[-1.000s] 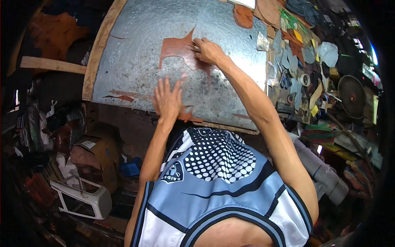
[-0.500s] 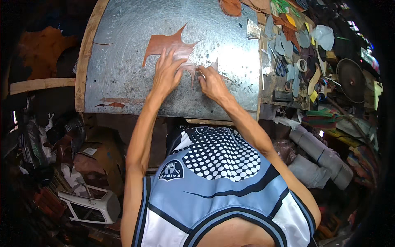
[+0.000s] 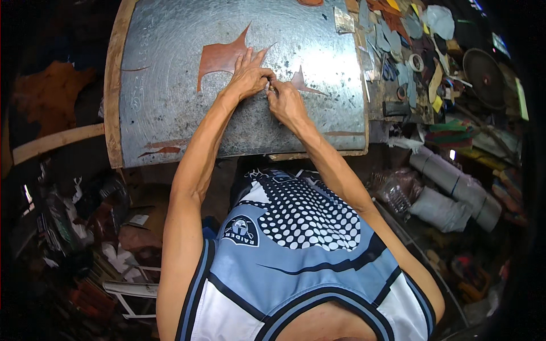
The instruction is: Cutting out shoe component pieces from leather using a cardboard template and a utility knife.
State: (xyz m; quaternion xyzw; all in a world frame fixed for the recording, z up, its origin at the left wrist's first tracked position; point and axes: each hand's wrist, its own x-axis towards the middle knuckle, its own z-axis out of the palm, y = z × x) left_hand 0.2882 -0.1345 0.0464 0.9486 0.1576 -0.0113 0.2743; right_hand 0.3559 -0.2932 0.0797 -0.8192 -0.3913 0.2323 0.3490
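A reddish-brown leather piece (image 3: 220, 57) with curved cut-outs and pointed corners lies flat on the grey metal-topped table (image 3: 170, 108). My left hand (image 3: 248, 78) rests over its lower right part, fingers apart, with one finger bent toward my right hand. Close beside it, my right hand (image 3: 286, 103) is closed in a pinch at the leather's lower edge. Something small and pale shows between the two hands, too little to name. Just right of them lies a separate pointed leather scrap (image 3: 306, 85). The hands hide the lower right edge of the large piece.
Leather strips (image 3: 162, 150) lie near the table's front left edge. A side bench at right holds scissors (image 3: 389, 71), a tape roll (image 3: 416, 62) and many cut pieces. A dark round disc (image 3: 483, 78) stands beyond. At left hangs a brown hide (image 3: 54, 94).
My left hand has moved right and slightly up, to beside my right hand. The pointed scrap now shows apart from the large piece. The whole view has shifted a little.
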